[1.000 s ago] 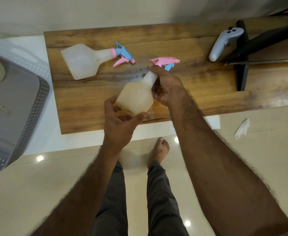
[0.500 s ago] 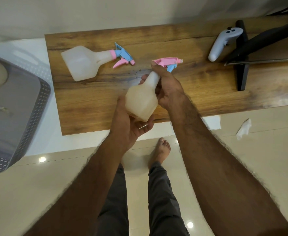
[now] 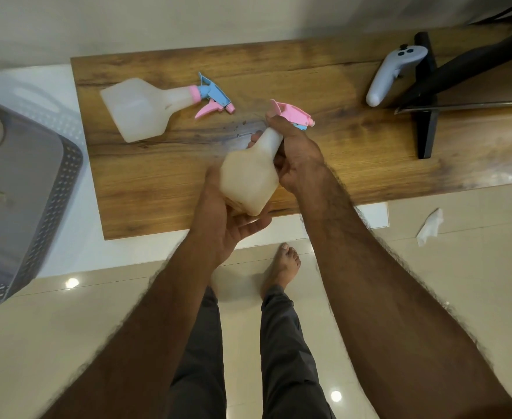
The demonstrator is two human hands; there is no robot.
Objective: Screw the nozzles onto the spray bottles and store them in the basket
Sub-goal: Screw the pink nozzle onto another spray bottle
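Two hands: both hold one spray bottle (image 3: 248, 179) above the table (image 3: 339, 164).
Left hand (image 3: 221, 219): cups the base from below.
Right hand (image 3: 297, 158): closed around the neck, under the pink nozzle (image 3: 292, 114).

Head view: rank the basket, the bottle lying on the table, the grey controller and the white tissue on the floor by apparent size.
1. basket, though partly cut off
2. lying bottle
3. controller
4. tissue, only slightly smaller-looking than the controller

Pink nozzle (image 3: 291, 114), translucent white bottle (image 3: 250, 173), brown wood-grain table (image 3: 324, 164), grey perforated basket (image 3: 34, 201)
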